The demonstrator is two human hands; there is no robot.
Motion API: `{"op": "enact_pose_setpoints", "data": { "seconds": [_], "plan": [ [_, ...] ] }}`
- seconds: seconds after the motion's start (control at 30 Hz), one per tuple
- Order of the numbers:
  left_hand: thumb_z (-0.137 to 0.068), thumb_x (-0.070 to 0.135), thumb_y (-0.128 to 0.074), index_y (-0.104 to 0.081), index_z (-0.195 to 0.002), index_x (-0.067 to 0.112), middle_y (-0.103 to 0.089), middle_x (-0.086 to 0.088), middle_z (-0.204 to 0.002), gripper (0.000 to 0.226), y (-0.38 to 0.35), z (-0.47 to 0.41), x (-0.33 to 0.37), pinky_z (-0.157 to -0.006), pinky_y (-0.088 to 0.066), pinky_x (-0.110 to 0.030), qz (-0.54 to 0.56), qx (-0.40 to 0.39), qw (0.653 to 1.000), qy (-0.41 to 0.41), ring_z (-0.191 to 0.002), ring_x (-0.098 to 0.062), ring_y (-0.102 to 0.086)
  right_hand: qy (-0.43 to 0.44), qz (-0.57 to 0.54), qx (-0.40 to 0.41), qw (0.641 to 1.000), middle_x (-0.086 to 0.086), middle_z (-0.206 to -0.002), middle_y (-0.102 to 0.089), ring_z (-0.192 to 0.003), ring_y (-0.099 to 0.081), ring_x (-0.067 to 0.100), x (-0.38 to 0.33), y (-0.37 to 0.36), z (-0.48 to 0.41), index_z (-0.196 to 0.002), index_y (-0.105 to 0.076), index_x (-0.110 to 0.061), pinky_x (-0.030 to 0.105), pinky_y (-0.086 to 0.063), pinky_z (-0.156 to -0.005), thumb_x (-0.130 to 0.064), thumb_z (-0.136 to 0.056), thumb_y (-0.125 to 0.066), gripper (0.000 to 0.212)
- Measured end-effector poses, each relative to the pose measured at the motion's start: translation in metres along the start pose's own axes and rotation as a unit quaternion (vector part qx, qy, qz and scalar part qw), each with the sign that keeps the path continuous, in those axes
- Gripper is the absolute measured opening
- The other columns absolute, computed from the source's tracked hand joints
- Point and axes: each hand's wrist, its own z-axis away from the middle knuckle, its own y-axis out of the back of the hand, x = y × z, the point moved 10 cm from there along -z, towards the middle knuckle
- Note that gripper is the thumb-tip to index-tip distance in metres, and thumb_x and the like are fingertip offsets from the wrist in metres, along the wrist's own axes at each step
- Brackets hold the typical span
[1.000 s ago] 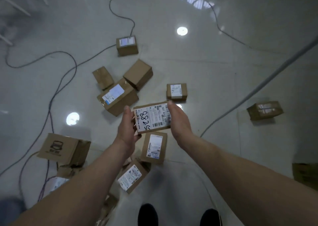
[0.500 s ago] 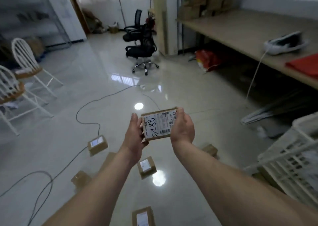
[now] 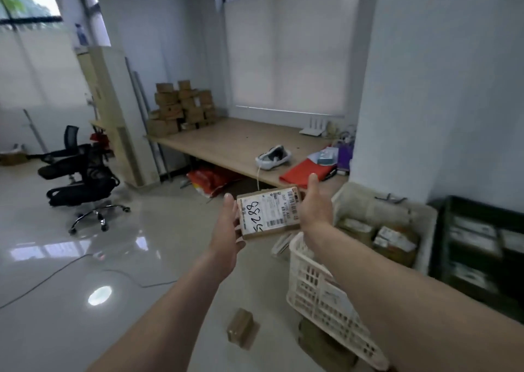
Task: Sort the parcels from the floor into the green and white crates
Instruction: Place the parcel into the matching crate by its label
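Both hands hold a small brown parcel (image 3: 268,213) at chest height, its white label marked "5289" facing me. My left hand (image 3: 226,227) grips its left edge and my right hand (image 3: 314,204) grips its right edge. To the right of the parcel stands the white crate (image 3: 317,283), with several parcels (image 3: 394,239) lying inside it. The dark green crate (image 3: 479,241) stands further right against the wall, also holding labelled parcels. One brown parcel (image 3: 241,327) lies on the floor below my arms.
A long wooden table (image 3: 226,144) runs behind the crates, carrying stacked boxes (image 3: 181,108), a headset (image 3: 273,157) and a red cloth (image 3: 306,171). A black office chair (image 3: 82,173) stands at the left. A cable (image 3: 56,275) crosses the glossy floor.
My view has swung up and to the right, from the floor parcels to the table and the crates. Both hands kept hold of the "5289" parcel and carried it toward the white crate.
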Motion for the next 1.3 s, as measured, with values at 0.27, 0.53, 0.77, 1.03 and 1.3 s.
{"op": "enact_pose_setpoints", "data": {
  "seconds": [0.27, 0.53, 0.77, 1.03, 1.3],
  "plan": [
    [-0.104, 0.058, -0.018, -0.064, -0.104, 0.029, -0.079, 0.006, -0.086, 0.054, -0.196, 0.004, 0.017, -0.082, -0.049, -0.033, 0.012, -0.148, 0.989, -0.008, -0.088, -0.011, -0.074, -0.029, -0.029, 0.079, 0.996, 0.008, -0.074, -0.077, -0.078, -0.077, 0.028, -0.02, 0.191, -0.036, -0.075, -0.066, -0.015, 0.051, -0.059, -0.092, -0.069, -0.102, -0.024, 0.074],
    [-0.1, 0.066, -0.019, -0.066, -0.101, 0.035, -0.077, 0.006, -0.099, 0.056, -0.348, 0.019, 0.013, -0.094, -0.043, -0.04, -0.018, -0.217, 0.976, -0.011, -0.107, -0.018, -0.065, 0.006, 0.055, 0.133, 0.99, 0.024, -0.115, -0.067, -0.113, -0.064, 0.045, -0.017, 0.336, -0.096, -0.09, -0.053, -0.027, 0.058, -0.051, -0.101, -0.087, -0.056, -0.005, 0.084],
    [-0.098, 0.069, -0.025, -0.066, -0.12, 0.03, -0.074, -0.004, -0.117, 0.061, -0.447, 0.018, 0.003, -0.096, -0.049, -0.043, -0.022, -0.259, 0.966, -0.011, -0.108, -0.022, -0.07, -0.011, 0.034, 0.195, 0.98, 0.012, -0.088, -0.069, -0.082, -0.069, 0.026, -0.015, 0.437, -0.113, -0.093, -0.051, -0.026, 0.043, -0.056, -0.079, -0.059, -0.106, -0.015, 0.05],
    [-0.1, 0.066, -0.024, -0.062, -0.102, 0.037, -0.073, 0.001, -0.106, 0.048, -0.551, 0.003, -0.032, -0.115, -0.035, -0.053, -0.034, -0.307, 0.951, 0.022, -0.115, -0.026, -0.061, -0.091, 0.04, 0.249, 0.963, 0.01, -0.093, -0.07, -0.085, -0.066, 0.023, 0.023, 0.532, -0.166, -0.098, -0.061, -0.014, 0.036, -0.052, -0.075, -0.062, -0.106, -0.022, 0.063],
    [-0.097, 0.07, -0.024, -0.067, -0.114, 0.029, -0.076, -0.002, -0.11, 0.062, -0.612, -0.059, -0.122, -0.115, -0.034, -0.055, -0.053, -0.398, 0.908, 0.117, -0.115, -0.025, -0.064, -0.166, 0.052, 0.271, 0.947, 0.01, -0.09, -0.074, -0.083, -0.071, 0.025, 0.101, 0.565, -0.212, -0.1, -0.064, -0.014, 0.033, -0.049, -0.068, -0.061, -0.105, -0.03, 0.058]
  ]
}}
